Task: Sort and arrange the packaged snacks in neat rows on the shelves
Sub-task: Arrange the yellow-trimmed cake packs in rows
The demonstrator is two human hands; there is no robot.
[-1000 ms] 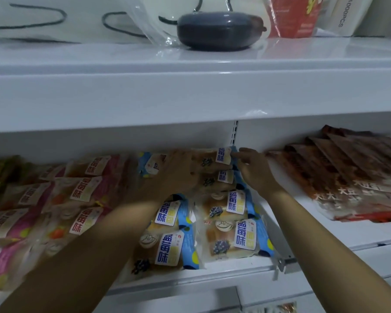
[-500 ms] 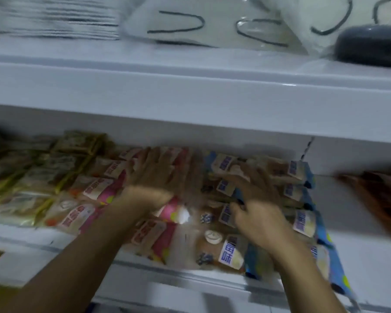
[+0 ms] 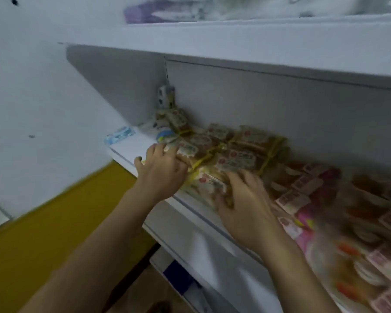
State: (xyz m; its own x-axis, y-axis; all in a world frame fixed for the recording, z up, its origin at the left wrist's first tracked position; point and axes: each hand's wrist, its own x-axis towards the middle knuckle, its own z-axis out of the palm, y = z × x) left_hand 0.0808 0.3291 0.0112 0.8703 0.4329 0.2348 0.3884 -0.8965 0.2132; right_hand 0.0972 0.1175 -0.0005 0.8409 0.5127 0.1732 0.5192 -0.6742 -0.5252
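Both hands moved left onto yellow-trim packs (image 3: 226, 154); left hand (image 3: 161, 175) & right hand (image 3: 246, 204) flat, fingers apart. Packs look light, crinkly, slippery — hold by edges.

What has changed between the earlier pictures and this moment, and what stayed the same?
Both hands moved left along the shelf: from the blue-edged packs, across the pink ones, to the yellow-trimmed packs at its left end. The left hand now rests on their left side and the right hand lies over the front pack. No pack was lifted off. The pink packs stayed in rows.
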